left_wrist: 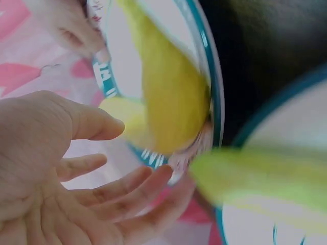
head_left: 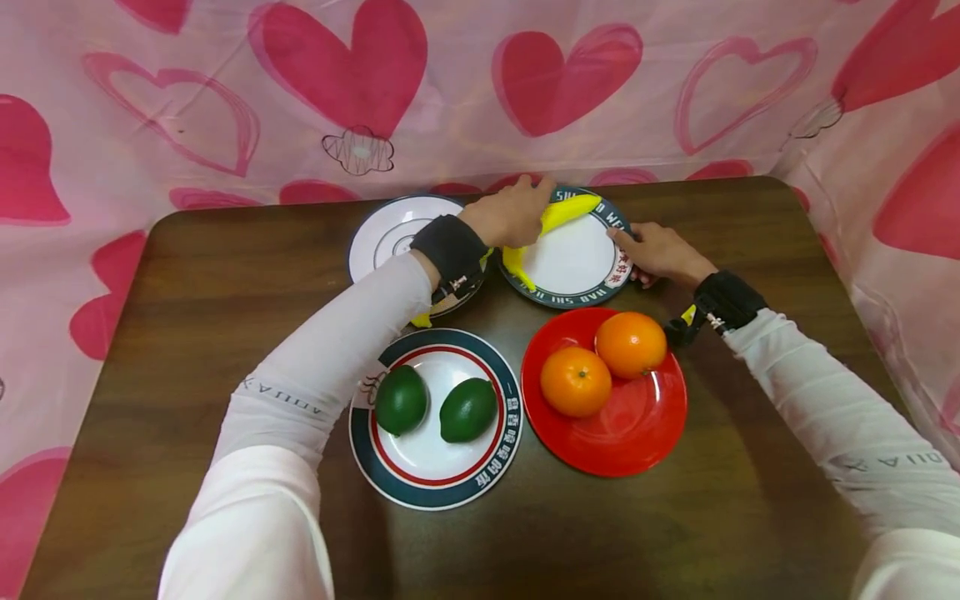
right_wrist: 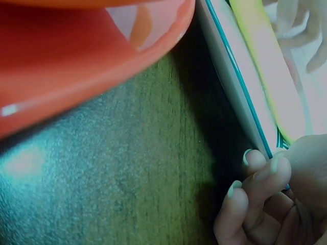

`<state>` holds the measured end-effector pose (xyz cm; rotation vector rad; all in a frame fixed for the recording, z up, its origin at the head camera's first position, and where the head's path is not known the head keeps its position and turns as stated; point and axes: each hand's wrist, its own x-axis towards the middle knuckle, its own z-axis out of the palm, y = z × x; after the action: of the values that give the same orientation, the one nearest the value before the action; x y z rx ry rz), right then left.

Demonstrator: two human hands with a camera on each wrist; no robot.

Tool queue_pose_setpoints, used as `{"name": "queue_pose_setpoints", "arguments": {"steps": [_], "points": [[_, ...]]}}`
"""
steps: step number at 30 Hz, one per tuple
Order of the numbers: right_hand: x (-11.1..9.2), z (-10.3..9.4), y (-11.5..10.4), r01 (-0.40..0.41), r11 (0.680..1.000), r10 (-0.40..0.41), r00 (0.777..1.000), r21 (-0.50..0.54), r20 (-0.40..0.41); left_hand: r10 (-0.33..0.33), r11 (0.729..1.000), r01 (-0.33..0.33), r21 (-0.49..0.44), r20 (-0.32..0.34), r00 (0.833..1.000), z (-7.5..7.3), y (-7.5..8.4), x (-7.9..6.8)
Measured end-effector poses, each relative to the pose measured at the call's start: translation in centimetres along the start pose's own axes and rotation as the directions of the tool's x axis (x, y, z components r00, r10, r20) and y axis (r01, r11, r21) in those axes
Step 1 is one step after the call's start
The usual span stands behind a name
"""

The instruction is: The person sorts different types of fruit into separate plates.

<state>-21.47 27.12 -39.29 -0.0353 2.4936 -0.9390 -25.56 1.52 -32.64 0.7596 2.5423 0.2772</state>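
A white plate with a dark lettered rim (head_left: pixel 581 262) sits at the back, bearing a yellow banana (head_left: pixel 572 211) and another yellow piece (head_left: pixel 517 265), partly hidden by my left hand (head_left: pixel 516 213). In the left wrist view, that hand's fingers are spread beside the large banana (left_wrist: pixel 173 97), with nothing between thumb and fingers. My right hand (head_left: pixel 663 254) pinches the same plate's right rim, thumb on top and fingers curled at the outer edge (right_wrist: pixel 265 189). Left of it, another white plate (head_left: pixel 375 237) lies under my left wrist; a yellow tip (head_left: pixel 422 320) shows at its front edge.
Nearer me, a red plate (head_left: pixel 622 446) holds two oranges (head_left: pixel 576 382). Beside it, a dark-rimmed plate (head_left: pixel 431 496) bears two green lemon-shaped fruits (head_left: pixel 468 410). All stand on a brown wooden table (head_left: pixel 225 275), with heart-patterned cloth (head_left: pixel 457 83) behind.
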Motion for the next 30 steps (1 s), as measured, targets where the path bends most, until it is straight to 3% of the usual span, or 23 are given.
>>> {"name": "queue_pose_setpoints", "arguments": {"steps": [2, 8, 15, 20, 23, 26, 30], "points": [[-0.1, -0.1, 0.1, 0.003, 1.0, -0.003, 1.0, -0.001, 0.0, 0.013, 1.0, -0.014, -0.027, -0.025, 1.0, -0.6, -0.5, -1.0], [-0.2, -0.4, 0.6, 0.008, 1.0, -0.007, 1.0, -0.009, 0.001, 0.048, 0.999, -0.047, 0.013, -0.105, 0.993, -1.8, -3.1, -4.7], [0.1, -0.6, 1.0, 0.018, 0.999, -0.018, 1.0, -0.027, 0.0, 0.031, 0.999, -0.036, -0.028, -0.151, 0.988, -0.4, -6.0, -8.3], [-0.1, -0.5, 1.4, 0.019, 1.0, -0.019, 1.0, -0.02, -0.001, -0.008, 1.0, 0.007, -0.014, -0.12, 0.993, 1.5, -6.5, -9.4], [-0.4, -0.3, 1.8, 0.01, 1.0, -0.01, 1.0, -0.01, -0.002, -0.017, 1.0, 0.016, -0.008, -0.139, 0.99, 2.5, -6.6, -9.7], [-0.6, -0.3, 1.9, 0.004, 1.0, -0.004, 1.0, -0.003, -0.007, -0.019, 1.0, 0.019, -0.001, -0.15, 0.989, 3.4, -6.7, -9.7], [-0.7, -0.3, 1.9, 0.001, 1.0, -0.001, 1.0, -0.006, -0.01, -0.039, 0.999, 0.038, -0.011, -0.117, 0.992, 4.4, -7.0, -9.3]]}}
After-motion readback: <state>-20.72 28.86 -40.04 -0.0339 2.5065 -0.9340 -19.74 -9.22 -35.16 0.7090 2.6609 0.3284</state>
